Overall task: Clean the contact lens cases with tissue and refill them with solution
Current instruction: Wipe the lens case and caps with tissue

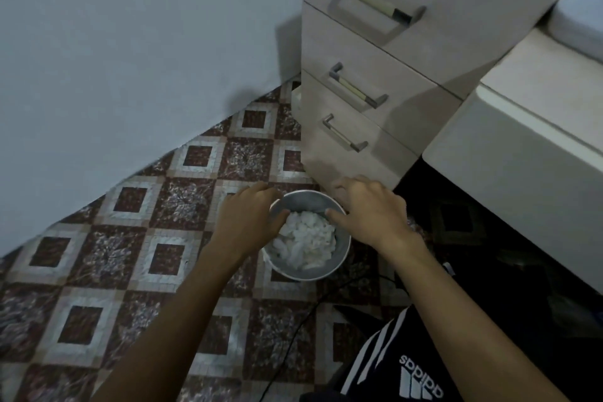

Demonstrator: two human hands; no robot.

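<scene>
A small round metal bin [306, 275] stands on the patterned tile floor, filled with crumpled white tissues [306, 238]. My left hand [251, 215] holds the bin's left rim, fingers curled over the outside and thumb on the inside. My right hand [368, 209] holds the right rim the same way, its thumb reaching in over the tissues. No contact lens case or solution bottle is in view.
A beige drawer unit [359, 81] with three handles stands just behind the bin. A white cabinet [522, 147] juts out at the right, dark space beneath it. A grey wall [130, 42] fills the left. A thin black cable [293, 330] runs across the floor near my leg.
</scene>
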